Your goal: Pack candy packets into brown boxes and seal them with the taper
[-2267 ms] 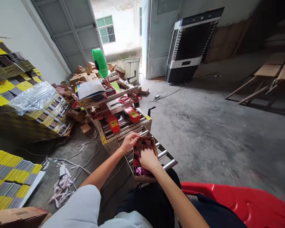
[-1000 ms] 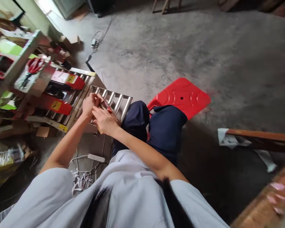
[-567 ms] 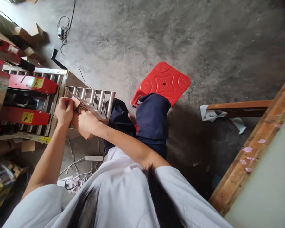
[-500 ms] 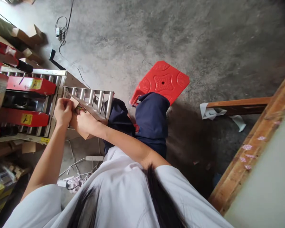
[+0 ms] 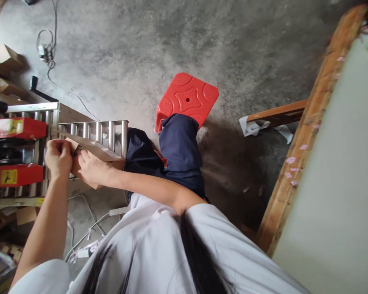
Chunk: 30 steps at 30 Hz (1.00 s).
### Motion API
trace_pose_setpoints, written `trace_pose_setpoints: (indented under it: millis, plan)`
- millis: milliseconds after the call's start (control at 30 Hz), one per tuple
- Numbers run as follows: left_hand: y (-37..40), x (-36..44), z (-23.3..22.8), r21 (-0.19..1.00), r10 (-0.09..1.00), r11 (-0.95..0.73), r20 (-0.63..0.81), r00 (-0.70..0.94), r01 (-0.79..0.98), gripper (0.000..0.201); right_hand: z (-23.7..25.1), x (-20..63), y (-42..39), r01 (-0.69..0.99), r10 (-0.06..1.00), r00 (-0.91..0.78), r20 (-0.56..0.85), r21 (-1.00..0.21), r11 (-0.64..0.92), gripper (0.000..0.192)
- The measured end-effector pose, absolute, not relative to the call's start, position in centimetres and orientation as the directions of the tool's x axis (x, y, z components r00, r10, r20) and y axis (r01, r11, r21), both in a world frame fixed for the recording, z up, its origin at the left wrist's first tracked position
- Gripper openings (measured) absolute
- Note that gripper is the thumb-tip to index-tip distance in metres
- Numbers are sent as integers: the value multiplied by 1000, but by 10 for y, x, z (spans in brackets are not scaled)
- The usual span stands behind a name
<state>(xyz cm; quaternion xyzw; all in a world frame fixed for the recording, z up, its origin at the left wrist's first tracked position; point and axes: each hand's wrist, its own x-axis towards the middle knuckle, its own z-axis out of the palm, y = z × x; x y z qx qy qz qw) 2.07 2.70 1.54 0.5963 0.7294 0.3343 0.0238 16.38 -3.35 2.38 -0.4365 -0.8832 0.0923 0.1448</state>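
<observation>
1. The cardboard box (image 5: 99, 150) lies on the roller conveyor (image 5: 112, 136), one corner poking past the near edge.
2. The left hand (image 5: 59, 157) pinches the box's end flap.
3. The right hand (image 5: 93, 167) lies over the box, fingers bent at its opening; its grip cannot be told.
4. The red stool (image 5: 187, 99) stands off the conveyor's free end.

One left hand (image 5: 59, 158) and one right hand (image 5: 92, 166) touch one carton (image 5: 99, 151). At left are two red guards (image 5: 29, 127), bearing one yellow label (image 5: 8, 177) each. One red stool (image 5: 187, 100) stands centrally.
</observation>
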Motion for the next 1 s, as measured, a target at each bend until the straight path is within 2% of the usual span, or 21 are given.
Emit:
trace_pose_setpoints:
  millis: [133,200,267,367,500,567,700,800,900,1000]
  plan:
    - [27,22,16,519,901,51,345,-264,853,16,31,154,-15,726,767,-641,8,-318,610,52]
    - [30,23,16,487,905,80,331,-268,870,16,31,156,-10,709,755,-655,-2,-344,615,51]
    - [31,25,17,424,904,149,308,-297,893,18,29,162,-13,689,756,-650,71,-364,627,50]
    - [30,29,21,359,912,257,216,-348,897,25,25,174,-27,672,771,-576,272,-379,636,51]
    - [23,31,25,434,941,196,170,-294,880,31,19,183,-46,580,730,-506,460,-445,682,53]
    - [21,30,24,435,941,164,200,-273,886,31,16,179,-49,571,762,-465,451,-505,647,54]
    - [21,29,21,408,936,155,230,-266,900,29,16,162,-40,665,890,-408,203,-602,442,66]
    - [21,30,20,409,939,150,227,-259,900,28,18,155,-29,694,905,-410,110,-607,388,75]
    - [21,30,20,418,938,147,229,-260,897,27,19,160,-27,654,887,-433,160,-621,432,77]
    - [20,27,20,455,939,149,214,-270,878,27,21,174,-40,563,796,-497,346,-570,599,65]
